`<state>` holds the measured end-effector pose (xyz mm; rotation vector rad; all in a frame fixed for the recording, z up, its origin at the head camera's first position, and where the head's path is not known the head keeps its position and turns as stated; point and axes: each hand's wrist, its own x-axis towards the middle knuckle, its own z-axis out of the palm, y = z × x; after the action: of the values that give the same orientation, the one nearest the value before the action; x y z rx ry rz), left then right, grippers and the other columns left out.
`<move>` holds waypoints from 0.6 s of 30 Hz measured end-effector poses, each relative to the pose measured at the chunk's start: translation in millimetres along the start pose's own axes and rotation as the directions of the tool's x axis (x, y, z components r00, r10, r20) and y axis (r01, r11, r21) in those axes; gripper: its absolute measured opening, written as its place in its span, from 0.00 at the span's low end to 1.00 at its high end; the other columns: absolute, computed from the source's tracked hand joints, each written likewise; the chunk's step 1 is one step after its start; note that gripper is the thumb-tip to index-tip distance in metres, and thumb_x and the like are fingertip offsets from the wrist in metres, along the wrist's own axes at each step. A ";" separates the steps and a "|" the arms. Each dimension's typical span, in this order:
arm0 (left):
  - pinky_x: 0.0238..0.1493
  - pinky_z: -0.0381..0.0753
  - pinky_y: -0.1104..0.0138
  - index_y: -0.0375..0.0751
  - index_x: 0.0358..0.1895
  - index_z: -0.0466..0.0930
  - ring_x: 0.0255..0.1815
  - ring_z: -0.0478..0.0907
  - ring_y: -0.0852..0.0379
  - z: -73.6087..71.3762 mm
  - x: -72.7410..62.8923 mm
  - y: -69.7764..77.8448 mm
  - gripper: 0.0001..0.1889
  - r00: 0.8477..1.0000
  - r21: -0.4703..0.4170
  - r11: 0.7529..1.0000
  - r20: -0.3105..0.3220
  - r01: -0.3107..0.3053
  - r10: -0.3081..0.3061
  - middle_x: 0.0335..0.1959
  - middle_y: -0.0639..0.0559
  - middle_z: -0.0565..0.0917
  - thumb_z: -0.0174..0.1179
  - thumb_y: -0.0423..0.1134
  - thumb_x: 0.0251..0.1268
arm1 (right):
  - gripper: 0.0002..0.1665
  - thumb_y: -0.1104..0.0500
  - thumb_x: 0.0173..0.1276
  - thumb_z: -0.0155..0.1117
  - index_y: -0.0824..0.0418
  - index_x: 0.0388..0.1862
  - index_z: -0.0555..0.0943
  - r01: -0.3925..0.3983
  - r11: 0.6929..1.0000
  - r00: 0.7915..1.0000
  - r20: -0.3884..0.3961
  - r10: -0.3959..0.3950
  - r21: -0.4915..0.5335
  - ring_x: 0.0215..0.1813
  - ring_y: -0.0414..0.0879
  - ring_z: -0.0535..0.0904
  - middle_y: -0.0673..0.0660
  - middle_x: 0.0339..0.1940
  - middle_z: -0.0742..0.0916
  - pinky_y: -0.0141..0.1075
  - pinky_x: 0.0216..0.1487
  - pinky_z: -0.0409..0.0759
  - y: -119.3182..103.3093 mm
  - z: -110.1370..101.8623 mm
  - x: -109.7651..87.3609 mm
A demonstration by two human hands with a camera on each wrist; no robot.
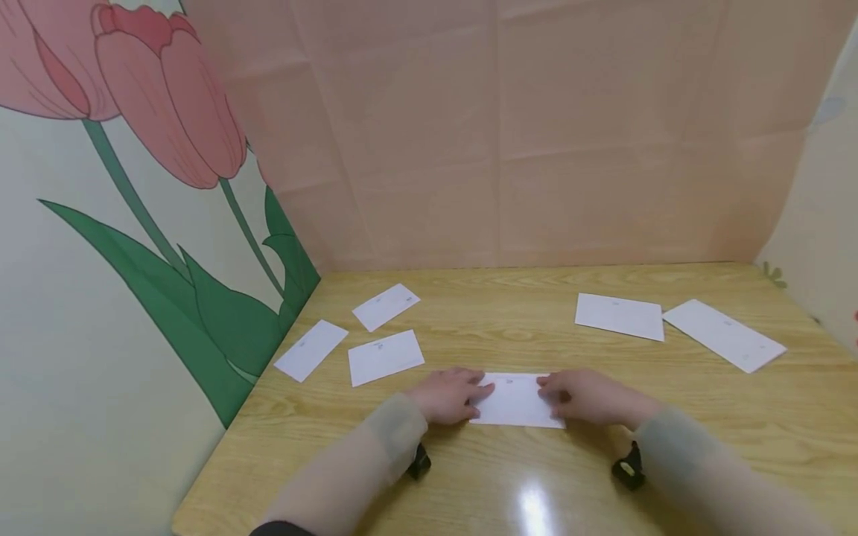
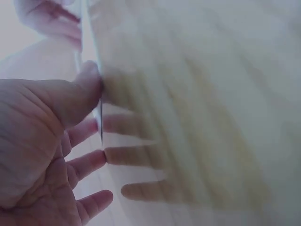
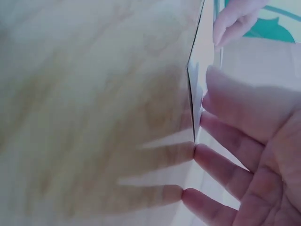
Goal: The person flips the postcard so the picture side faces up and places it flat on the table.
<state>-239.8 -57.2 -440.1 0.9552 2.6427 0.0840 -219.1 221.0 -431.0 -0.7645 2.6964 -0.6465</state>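
Note:
A white paper rectangle (image 1: 511,402) with a small dark mark near its top lies near the middle of the wooden table. My left hand (image 1: 447,394) rests at its left end, index finger and thumb over the paper, fingers fairly straight. At the right end is my right hand (image 1: 590,398), its fingertips touching the paper's edge. The left wrist view shows the left thumb (image 2: 87,87) on the edge of the paper, the other fingers spread against the shiny tabletop. In the right wrist view, spread right fingers (image 3: 221,165) reach the tabletop beside the thin paper edge (image 3: 200,84).
Several similar white paper rectangles lie spread about: three at the back left, including one (image 1: 386,358) closest to my left hand, and two at the back right (image 1: 620,317). A pink sheet (image 1: 496,149) hangs behind the table (image 1: 496,320). A tulip-printed wall (image 1: 167,97) borders the left side.

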 end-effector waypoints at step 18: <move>0.60 0.68 0.59 0.53 0.53 0.76 0.58 0.69 0.55 -16.1 26.7 5.5 0.29 0.986 -0.074 0.986 -0.071 0.147 -0.152 0.56 0.55 0.74 0.74 0.54 0.46 | 0.33 0.53 0.45 0.82 0.61 0.50 0.78 -0.164 0.985 0.986 -0.041 0.162 -0.045 0.45 0.51 0.73 0.57 0.46 0.78 0.52 0.51 0.74 -8.5 -6.5 23.7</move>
<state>-260.9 -35.2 -431.7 0.7430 2.7523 0.1771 -237.4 203.8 -424.3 -0.5396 2.7811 -0.5637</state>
